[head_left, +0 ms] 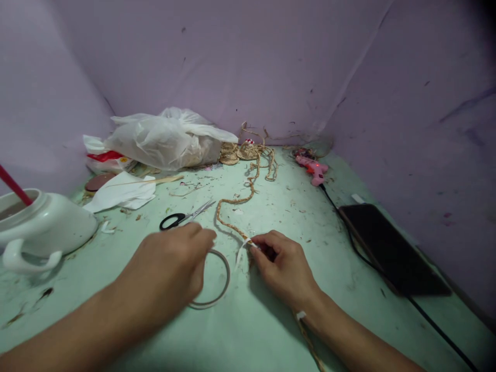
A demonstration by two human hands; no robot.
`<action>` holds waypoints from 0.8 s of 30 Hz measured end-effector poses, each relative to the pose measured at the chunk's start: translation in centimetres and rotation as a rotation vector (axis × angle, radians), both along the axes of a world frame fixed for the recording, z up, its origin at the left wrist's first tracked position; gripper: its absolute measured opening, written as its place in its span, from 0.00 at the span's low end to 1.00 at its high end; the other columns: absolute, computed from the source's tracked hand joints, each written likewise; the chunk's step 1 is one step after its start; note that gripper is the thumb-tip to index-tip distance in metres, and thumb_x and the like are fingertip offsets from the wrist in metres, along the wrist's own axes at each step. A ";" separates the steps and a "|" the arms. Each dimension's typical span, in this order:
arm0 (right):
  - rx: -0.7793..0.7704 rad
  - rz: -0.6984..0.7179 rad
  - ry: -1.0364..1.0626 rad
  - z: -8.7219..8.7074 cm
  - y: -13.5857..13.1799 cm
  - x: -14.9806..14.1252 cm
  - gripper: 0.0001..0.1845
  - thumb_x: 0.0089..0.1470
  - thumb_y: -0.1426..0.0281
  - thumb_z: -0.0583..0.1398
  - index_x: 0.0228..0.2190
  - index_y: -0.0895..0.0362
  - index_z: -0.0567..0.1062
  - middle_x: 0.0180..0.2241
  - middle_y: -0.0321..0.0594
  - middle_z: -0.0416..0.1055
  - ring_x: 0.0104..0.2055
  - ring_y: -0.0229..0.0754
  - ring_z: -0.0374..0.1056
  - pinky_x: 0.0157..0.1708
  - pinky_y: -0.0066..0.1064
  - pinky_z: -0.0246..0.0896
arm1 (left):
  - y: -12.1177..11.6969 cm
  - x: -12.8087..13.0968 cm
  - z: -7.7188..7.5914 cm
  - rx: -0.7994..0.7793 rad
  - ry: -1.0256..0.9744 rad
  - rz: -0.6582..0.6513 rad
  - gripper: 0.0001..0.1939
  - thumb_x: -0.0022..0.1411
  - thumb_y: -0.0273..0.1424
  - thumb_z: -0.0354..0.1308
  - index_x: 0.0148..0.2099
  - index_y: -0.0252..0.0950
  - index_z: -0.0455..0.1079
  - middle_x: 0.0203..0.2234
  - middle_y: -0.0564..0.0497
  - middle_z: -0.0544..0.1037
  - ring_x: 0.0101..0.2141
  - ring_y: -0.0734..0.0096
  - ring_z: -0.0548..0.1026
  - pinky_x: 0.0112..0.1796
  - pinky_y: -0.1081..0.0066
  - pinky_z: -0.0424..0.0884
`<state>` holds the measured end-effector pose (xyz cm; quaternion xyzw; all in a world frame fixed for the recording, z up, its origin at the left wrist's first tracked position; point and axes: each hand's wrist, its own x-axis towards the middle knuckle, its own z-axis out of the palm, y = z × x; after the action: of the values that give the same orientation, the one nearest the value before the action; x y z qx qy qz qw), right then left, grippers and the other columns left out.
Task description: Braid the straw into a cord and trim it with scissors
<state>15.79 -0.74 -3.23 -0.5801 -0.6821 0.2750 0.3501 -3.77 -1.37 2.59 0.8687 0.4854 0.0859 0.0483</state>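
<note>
A braided tan cord (232,226) snakes across the green tabletop to my right hand (284,266), whose thumb and fingers pinch it. Wrapped on the cord at the fingertips is a white strip (243,250), one end hanging loose. My left hand (170,261) is closed, its fingers curled down and slightly blurred; what they hold, if anything, is hidden. A thin pale ring, like a narrow tape roll (228,279), lies partly behind those fingers. Just beyond that hand are black-handled scissors (186,216), blades apart. More cord (308,338) with a white wrap runs below my right wrist.
A white mug-like pot (50,222) with a red stick stands left. Behind are a white paper (124,192), a plastic bag (166,139) and coiled braided pieces (229,154). At right lie a pink glue gun (315,171), its black cable (349,227) and a dark tablet (391,248).
</note>
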 end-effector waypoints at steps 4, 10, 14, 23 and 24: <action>-0.013 0.002 0.007 0.1 0.0 0.0 0.08 0.47 0.71 0.55 0.28 0.57 0.74 0.23 0.38 0.67 0.24 0.35 0.62 0.25 0.28 0.56 | 2.8 0.3 -0.7 -0.208 0.011 -0.128 0.10 0.55 0.26 0.47 0.37 0.36 0.67 0.32 0.49 0.69 0.35 0.69 0.68 0.36 0.69 0.64; -0.023 -0.011 0.006 -0.2 0.1 0.1 0.08 0.47 0.71 0.55 0.28 0.56 0.74 0.23 0.38 0.67 0.23 0.35 0.61 0.25 0.28 0.56 | 2.0 1.2 -1.3 -0.094 -0.004 -0.123 0.08 0.54 0.23 0.45 0.32 0.33 0.65 0.35 0.45 0.67 0.38 0.66 0.65 0.38 0.66 0.63; -0.021 -0.012 0.020 -0.3 0.0 0.1 0.07 0.47 0.71 0.55 0.28 0.56 0.74 0.23 0.38 0.67 0.23 0.35 0.61 0.25 0.28 0.56 | 0.2 2.0 -0.7 -0.118 0.097 0.053 0.13 0.58 0.36 0.43 0.28 0.35 0.63 0.25 0.48 0.70 0.27 0.66 0.69 0.26 0.68 0.62; -0.055 -0.036 0.020 -0.1 0.0 0.0 0.07 0.46 0.70 0.56 0.28 0.57 0.74 0.22 0.38 0.68 0.23 0.36 0.62 0.25 0.28 0.56 | -0.9 2.7 -0.9 -0.285 0.096 0.092 0.16 0.56 0.30 0.44 0.48 0.38 0.58 0.24 0.50 0.74 0.26 0.65 0.73 0.24 0.71 0.61; -0.059 -0.037 0.022 0.0 0.0 0.0 0.07 0.46 0.70 0.56 0.27 0.57 0.74 0.22 0.38 0.68 0.23 0.36 0.62 0.25 0.28 0.56 | -0.6 2.2 -0.7 -0.257 0.102 0.099 0.16 0.57 0.32 0.44 0.48 0.38 0.59 0.24 0.50 0.74 0.25 0.65 0.72 0.24 0.72 0.60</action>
<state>15.82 -0.70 -3.27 -0.5995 -0.6590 0.2948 0.3456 -1.56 -2.02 1.88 0.8335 0.5367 -0.0189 0.1298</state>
